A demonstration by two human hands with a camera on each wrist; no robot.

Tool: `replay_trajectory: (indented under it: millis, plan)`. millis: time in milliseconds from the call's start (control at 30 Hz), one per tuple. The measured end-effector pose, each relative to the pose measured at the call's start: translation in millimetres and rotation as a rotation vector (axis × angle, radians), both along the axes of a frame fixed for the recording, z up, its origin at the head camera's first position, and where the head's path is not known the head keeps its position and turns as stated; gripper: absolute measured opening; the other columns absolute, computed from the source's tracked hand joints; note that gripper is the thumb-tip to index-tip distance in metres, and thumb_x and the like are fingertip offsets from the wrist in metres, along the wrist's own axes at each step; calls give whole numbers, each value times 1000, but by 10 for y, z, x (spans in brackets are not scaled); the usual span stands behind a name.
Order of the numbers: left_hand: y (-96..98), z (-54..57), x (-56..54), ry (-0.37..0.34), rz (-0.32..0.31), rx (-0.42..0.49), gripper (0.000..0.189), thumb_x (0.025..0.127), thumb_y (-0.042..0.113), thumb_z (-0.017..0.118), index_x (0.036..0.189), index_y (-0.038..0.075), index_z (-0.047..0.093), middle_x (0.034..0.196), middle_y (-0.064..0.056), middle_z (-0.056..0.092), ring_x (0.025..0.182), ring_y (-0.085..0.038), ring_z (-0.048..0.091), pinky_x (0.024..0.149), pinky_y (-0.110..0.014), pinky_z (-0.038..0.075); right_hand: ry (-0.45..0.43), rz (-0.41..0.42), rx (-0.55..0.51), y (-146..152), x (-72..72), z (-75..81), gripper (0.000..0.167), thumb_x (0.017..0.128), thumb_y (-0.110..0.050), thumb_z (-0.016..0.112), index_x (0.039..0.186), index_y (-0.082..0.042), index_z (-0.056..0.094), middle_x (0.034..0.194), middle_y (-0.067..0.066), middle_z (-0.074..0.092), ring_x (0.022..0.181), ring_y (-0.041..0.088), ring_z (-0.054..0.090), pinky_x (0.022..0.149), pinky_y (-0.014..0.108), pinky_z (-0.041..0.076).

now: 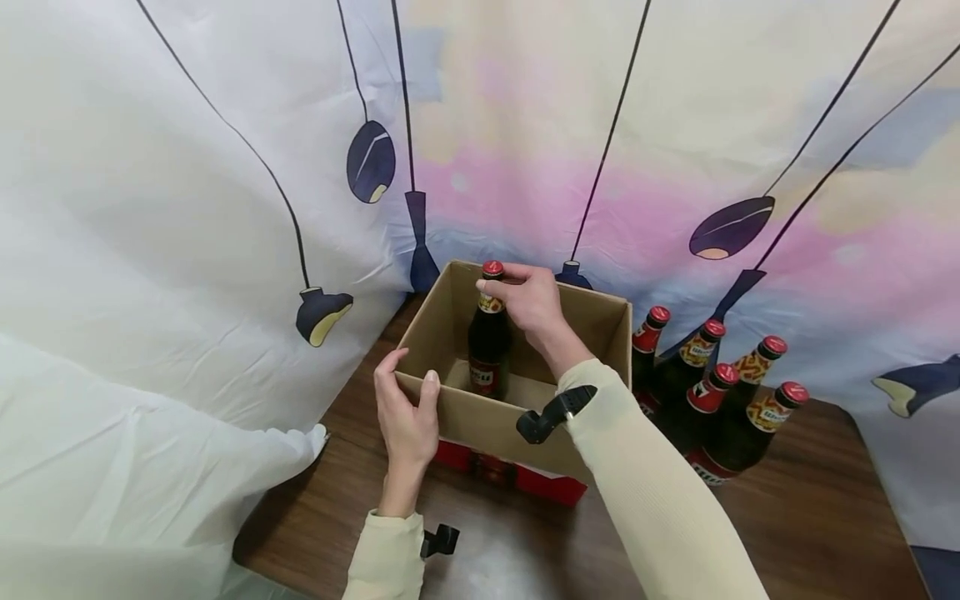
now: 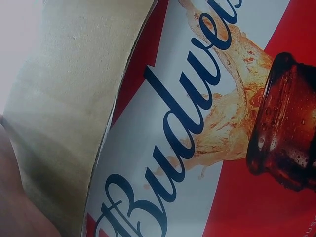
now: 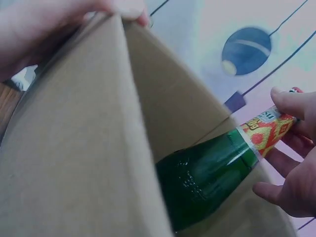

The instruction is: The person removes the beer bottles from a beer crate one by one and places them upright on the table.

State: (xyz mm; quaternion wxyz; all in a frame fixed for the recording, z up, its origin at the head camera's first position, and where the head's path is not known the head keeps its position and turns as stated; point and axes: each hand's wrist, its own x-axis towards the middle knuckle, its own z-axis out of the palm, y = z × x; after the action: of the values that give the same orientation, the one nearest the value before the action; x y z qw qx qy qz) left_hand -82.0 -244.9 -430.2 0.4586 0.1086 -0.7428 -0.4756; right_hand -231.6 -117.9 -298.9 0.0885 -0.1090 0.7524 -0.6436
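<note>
In the head view, my right hand (image 1: 536, 308) pinches a dark green beer bottle (image 1: 489, 342) by its neck, thumb and fingers just under the red cap. The bottle stands nearly upright inside an open cardboard box (image 1: 480, 421), its lower part behind the front wall. The right wrist view shows its green glass body (image 3: 207, 173) and patterned neck label. My left hand (image 1: 408, 417) holds the box at its near left corner, thumb over the front wall and fingers on the left side. The left wrist view shows the box's red and white printed side (image 2: 163, 123) with blue lettering.
Several capped beer bottles (image 1: 750, 425) stand close together on the wooden table (image 1: 817, 508), right of the box. Behind the table hangs a cloth (image 1: 517, 125) printed with lamps. A white sheet (image 1: 150, 433) drapes over the left side.
</note>
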Motion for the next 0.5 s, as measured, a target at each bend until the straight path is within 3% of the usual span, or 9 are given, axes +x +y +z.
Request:
replay_trajectory:
  millis: [267, 500]
  plan:
    - [5, 19, 11, -2, 1, 6, 57, 94, 27, 62, 143, 0, 50, 145, -20, 54, 137, -35, 51, 113, -48, 35, 81, 7, -144, 277, 180, 211, 41, 91, -15, 82, 130, -6, 76, 135, 14, 70, 113, 24, 70, 97, 39, 57]
    - [20, 14, 17, -21, 1, 18, 56, 95, 27, 62, 143, 0, 50, 147, -18, 53, 138, -34, 50, 114, -49, 34, 174, -42, -209, 499, 320, 341, 39, 89, -18, 84, 127, -8, 78, 127, 10, 71, 103, 19, 69, 84, 30, 57]
